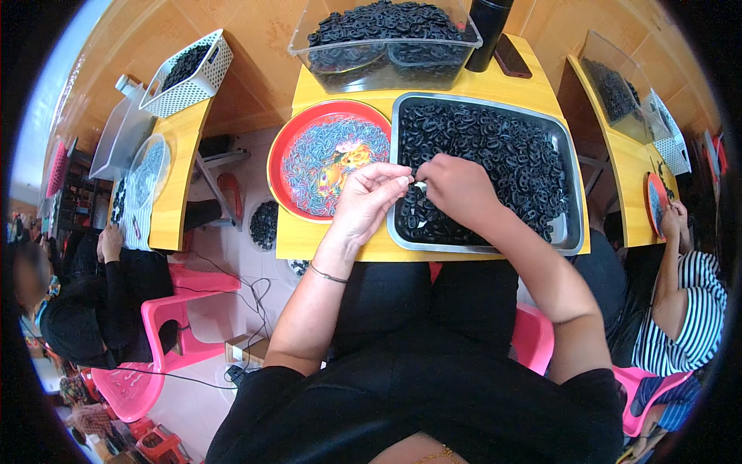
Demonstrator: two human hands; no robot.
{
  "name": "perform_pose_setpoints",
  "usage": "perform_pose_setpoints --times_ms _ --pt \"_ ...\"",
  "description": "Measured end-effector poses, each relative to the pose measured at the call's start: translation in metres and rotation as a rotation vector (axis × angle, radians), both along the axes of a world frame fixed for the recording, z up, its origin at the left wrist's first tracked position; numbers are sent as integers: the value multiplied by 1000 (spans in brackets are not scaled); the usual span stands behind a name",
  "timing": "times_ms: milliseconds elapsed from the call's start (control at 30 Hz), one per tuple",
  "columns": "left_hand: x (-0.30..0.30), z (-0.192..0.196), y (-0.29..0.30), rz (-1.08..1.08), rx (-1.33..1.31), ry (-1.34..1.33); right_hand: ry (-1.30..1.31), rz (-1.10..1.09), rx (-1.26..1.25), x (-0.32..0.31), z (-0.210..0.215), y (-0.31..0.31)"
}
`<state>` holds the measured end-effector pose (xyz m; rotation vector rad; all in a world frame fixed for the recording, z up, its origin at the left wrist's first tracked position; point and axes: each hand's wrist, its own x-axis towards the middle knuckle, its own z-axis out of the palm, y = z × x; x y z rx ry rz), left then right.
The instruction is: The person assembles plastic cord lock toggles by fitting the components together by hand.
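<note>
We can read no word, number or sign on any thing here. On the bottom of the red tray (280,147), by the left edge of the desk (309,246), we see a colourful printed picture (338,172), but we find in it no letters that we can read. Also on the black bottle (487,35), at the desk's far edge towards its right corner, we can read nothing.
</note>
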<state>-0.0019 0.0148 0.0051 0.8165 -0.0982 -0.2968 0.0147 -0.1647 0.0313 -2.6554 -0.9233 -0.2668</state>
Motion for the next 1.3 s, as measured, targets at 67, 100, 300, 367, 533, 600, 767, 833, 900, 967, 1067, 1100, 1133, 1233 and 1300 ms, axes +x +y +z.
perform_pose_setpoints --times_ms 67,100,300,367,533,600,767,833,900,967,1067,1100,1133,1233,1300 --pt "0 -1 -1 -14 30 -31 210 -83 310 -11 5 -2" --pt "0 -1 -3 -10 32 -29 419 -170 619 -16 5 -3" --pt "-8 4 -16 75 352 -233 695 -170 1103 -44 -18 -9" --pt "-8 3 -18 42 447 -275 732 -203 1187 -45 -19 -12" --pt "-9 -1 -21 4 435 -331 463 -127 1071 -50 -16 -12" --pt "-10 0 -23 -3 426 -354 432 -106 1075 -52 -17 -14" --pt "-9 1 -25 -3 400 -343 461 -58 1181 -52 -18 -16" --pt "-9 2 -24 -12 371 -327 485 -43 1218 -51 -19 -16" --pt "-9 3 -22 -87 353 -257 561 -131 1330 -51 -21 -15" --pt "-9 4 -22 -86 343 -272 534 -124 1296 -51 -18 -14" --pt "-9 4 -22 -84 338 -282 475 -107 1193 -50 -19 -17" --pt "-9 4 -23 -81 344 -278 444 -96 1124 -50 -20 -18" --pt "-10 3 -24 -80 345 -277 445 -96 1124 -50 -21 -17" --pt "-11 3 -26 -87 331 -287 496 -77 1187 -52 -21 -16" --pt "-11 3 -26 -87 316 -280 580 -112 1262 -53 -19 -15"
